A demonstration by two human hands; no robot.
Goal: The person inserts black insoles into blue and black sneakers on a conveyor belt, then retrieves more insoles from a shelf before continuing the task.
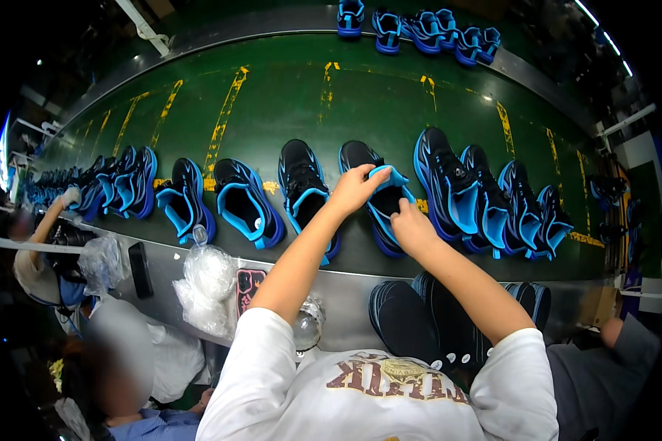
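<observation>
A black sneaker [385, 204] with bright blue lining lies before me on the green conveyor belt, toe pointing away. My left hand [354, 189] is closed on the shoe's tongue, near the lacing. At the right side of the same shoe's opening, my right hand [413, 226] has its fingers bent at the collar; what they grip, if anything, is hidden. Just left stands a matching sneaker [301, 176], partly covered by my left forearm. To the right is another sneaker [443, 180], its opening toward me. Stacks of black insoles [401, 316] with blue edges lie below my right forearm.
More sneakers [246, 202] line the belt [287, 95] both ways, and several stand on the far ledge [426, 33]. Clear plastic bags [204, 283], a dark phone [140, 270] and a glass jar [307, 327] sit along the near metal edge. Other people work at left and right.
</observation>
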